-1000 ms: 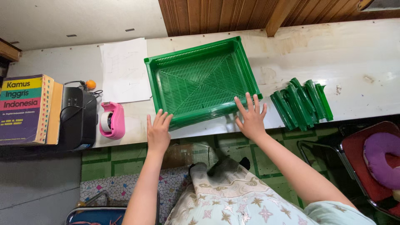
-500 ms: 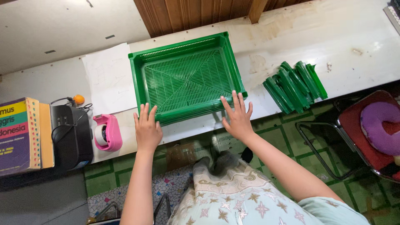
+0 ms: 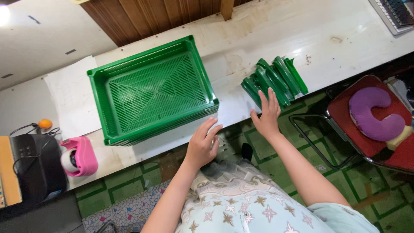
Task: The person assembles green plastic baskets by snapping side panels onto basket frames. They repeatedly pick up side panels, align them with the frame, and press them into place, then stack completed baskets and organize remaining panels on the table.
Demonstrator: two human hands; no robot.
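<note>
Fingers apparently touching green strips ahead.

tray grn, mesh | strips dk grn | tape holder pink | cushion purple | chair red

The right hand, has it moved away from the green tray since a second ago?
Yes. The right hand has left the green tray's front edge, moving right to the green strips.

A long white desk carried a green slatted tray, a bundle of green strips, a paper sheet and a pink tape dispenser.
</note>
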